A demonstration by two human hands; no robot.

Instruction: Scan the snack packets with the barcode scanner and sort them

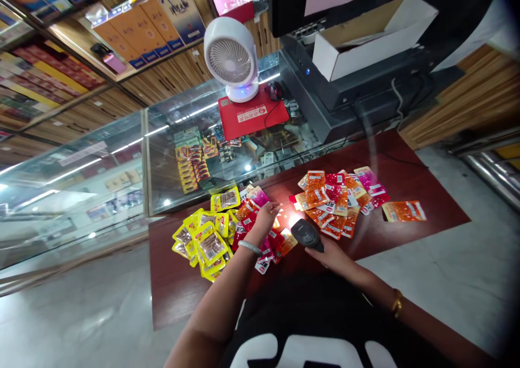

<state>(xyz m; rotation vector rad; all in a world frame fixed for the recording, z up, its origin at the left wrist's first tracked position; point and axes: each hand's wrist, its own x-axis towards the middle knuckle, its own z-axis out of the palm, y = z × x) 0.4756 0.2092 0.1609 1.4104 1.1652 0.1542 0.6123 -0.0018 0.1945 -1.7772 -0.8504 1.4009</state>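
My right hand (331, 255) grips a black handheld barcode scanner (305, 234), whose bright light falls on the dark red tabletop. My left hand (266, 219) is over a pile of red and pink snack packets (242, 228), its fingers bent together. Whatever may be in those fingers is hidden. Left of it lies a heap of yellow snack packets (210, 243). Beyond the scanner, to the right, orange and red snack packets (325, 199) are spread in another pile. A single orange packet (404, 211) lies apart at the far right.
Behind the dark red table (170, 297) stands a glass display counter (162, 157). On it are a white fan (232, 59), a red mat (238, 120) and a computer mouse (274, 90). A white open box (365, 51) rests on the black till (329, 105).
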